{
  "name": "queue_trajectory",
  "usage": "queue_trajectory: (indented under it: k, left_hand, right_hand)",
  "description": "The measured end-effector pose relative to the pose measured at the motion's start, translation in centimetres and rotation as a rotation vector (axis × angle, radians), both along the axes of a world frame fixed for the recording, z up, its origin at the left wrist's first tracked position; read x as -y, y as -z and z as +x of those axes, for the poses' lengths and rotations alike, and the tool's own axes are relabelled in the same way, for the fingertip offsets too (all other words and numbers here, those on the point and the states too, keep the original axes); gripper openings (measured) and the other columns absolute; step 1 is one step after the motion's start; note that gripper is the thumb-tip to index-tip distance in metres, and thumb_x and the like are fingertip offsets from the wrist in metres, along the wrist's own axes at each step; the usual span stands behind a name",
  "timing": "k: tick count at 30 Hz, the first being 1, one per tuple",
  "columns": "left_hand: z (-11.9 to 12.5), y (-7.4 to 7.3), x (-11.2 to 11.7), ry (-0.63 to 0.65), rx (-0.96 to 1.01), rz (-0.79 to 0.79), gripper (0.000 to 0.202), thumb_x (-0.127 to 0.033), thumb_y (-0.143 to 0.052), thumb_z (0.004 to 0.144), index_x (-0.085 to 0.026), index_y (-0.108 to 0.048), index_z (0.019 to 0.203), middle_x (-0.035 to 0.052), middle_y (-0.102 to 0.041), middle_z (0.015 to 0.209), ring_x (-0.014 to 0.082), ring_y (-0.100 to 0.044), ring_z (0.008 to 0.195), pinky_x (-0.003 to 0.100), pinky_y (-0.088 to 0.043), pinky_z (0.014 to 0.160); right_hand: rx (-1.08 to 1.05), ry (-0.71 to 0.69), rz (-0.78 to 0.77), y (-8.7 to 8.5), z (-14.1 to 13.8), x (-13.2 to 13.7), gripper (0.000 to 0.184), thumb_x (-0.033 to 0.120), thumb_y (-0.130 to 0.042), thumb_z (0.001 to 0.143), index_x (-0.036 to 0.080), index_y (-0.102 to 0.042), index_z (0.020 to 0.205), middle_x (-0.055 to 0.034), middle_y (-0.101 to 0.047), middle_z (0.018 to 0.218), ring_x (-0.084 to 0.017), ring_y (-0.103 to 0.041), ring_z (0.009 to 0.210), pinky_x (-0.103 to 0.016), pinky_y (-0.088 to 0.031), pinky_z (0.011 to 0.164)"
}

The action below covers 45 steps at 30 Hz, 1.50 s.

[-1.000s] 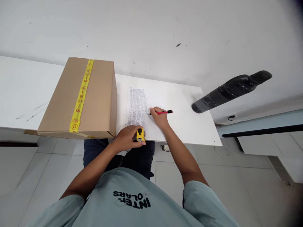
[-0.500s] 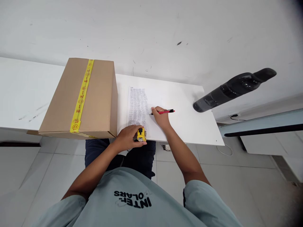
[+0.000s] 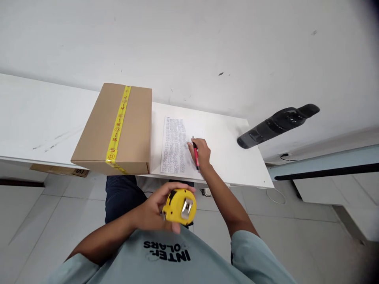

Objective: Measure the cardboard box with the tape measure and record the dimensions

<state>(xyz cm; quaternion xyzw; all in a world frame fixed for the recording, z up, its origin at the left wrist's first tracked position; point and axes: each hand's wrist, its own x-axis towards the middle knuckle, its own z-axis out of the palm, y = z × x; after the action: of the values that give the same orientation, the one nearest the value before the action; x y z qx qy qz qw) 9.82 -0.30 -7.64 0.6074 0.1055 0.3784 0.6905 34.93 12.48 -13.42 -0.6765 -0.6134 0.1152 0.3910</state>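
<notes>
My left hand (image 3: 152,209) is closed round a yellow tape measure (image 3: 179,206), held up off the table close to my chest. My right hand (image 3: 202,152) rests on the white table (image 3: 231,146) with its fingers wrapped round a red pen (image 3: 196,154), beside a sheet of paper (image 3: 175,146) covered with small writing. A closed cardboard box (image 3: 118,128) sealed with yellow tape stands to the left of the sheet.
A black elongated device (image 3: 276,124) juts out over the table's right end. A white wall runs behind the table. A cable (image 3: 276,193) lies on the grey tiled floor under the right edge. Flat cardboard (image 3: 56,170) pokes out under the box.
My left hand has lifted the tape measure off the table edge toward my body. My right hand has turned the pen from pointing right to pointing along the sheet. The view has shifted.
</notes>
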Motion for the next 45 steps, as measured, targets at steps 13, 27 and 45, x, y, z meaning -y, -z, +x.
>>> queue_trajectory:
  k: [13,27,45]
  left_hand:
    - [-7.1,-3.9,0.8,-0.662,-0.003,0.788,0.086,-0.030,-0.082,0.085,-0.033,-0.035,0.156,0.0154,-0.054,0.151,0.0288,-0.056,0.141,0.045,-0.058,0.111]
    - [-16.1,-7.0,-0.4,-0.760,-0.480,1.432,0.036,-0.030,-0.079,0.089,-0.023,-0.070,0.123,0.0048,-0.081,0.110,0.0129,-0.077,0.093,0.021,-0.061,0.070]
    - [-22.1,-4.1,-6.4,-1.113,-0.517,0.913,0.022,-0.026,-0.078,0.089,-0.032,-0.076,0.110,0.0020,-0.074,0.123,0.0203,-0.072,0.110,0.038,-0.063,0.090]
  right_hand:
    - [-0.587,-0.747,-0.109,-6.4,-6.9,9.1,0.063,0.075,-0.044,0.096,0.024,-0.066,0.126,-0.0068,-0.072,0.094,-0.019,-0.063,0.069,-0.034,-0.055,0.067]
    - [-1.110,-0.726,-0.396,-9.6,-17.7,15.2,0.047,0.040,-0.089,0.076,0.027,-0.058,0.109,0.0017,-0.067,0.088,-0.012,-0.063,0.070,-0.024,-0.055,0.063]
    - [-0.773,-0.120,0.236,-9.0,-11.8,9.6,0.075,0.040,-0.089,0.075,0.026,-0.060,0.143,-0.0075,-0.073,0.110,-0.021,-0.070,0.093,-0.040,-0.062,0.087]
